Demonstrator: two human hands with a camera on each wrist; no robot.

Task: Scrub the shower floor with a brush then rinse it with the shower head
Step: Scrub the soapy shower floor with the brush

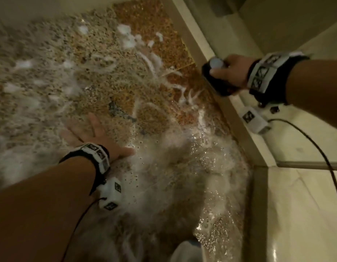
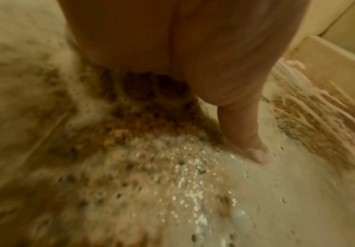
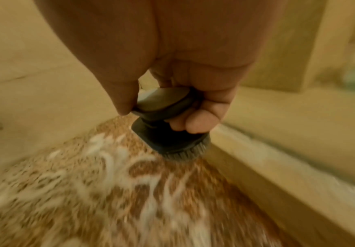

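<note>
Gripping the black brush (image 1: 218, 80) in my right hand (image 1: 231, 70), fingers curled round its knob, bristles at the pebbled shower floor (image 1: 148, 25) right beside the beige curb (image 1: 200, 44). Contact is hard to confirm; the wrist view is motion-blurred. Left hand (image 1: 90, 135) lies flat on the wet floor, fingers straight and spread, partly lost in foam (image 1: 164, 167). Left wrist view shows mostly palm and thumb, the rest smeared.

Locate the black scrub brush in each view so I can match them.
Head: black scrub brush upper right, gripped by the right hand, beside the beige curb.
Left wrist: not in it.
Right wrist: centre, bristles down.
Shared landmark: the foamy pebbled floor.
</note>
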